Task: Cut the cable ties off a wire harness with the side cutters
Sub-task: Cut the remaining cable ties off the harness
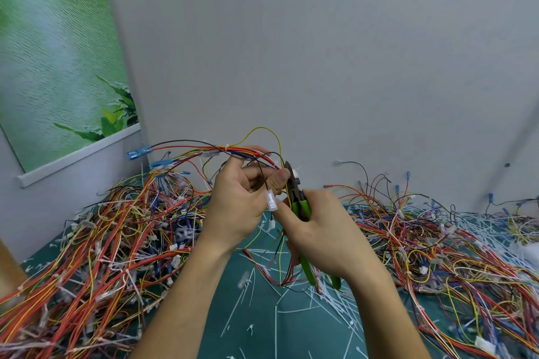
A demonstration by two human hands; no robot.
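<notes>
My left hand [243,201] holds up a wire harness [233,153] of red, yellow and black wires with blue terminals at its left end. A white cable tie [227,147] wraps the bundle left of my fingers. My right hand [326,230] grips green-handled side cutters [300,207]. Their dark jaws point up and sit at a white cable tie [296,173] on the bundle, just right of my left thumb. A clear connector [271,201] hangs from a black wire between my hands.
A large heap of harnesses [102,242] covers the green mat [262,323] on the left, another heap [437,242] on the right. Several cut white ties [335,300] lie scattered in the middle. A grey wall [320,52] stands close behind.
</notes>
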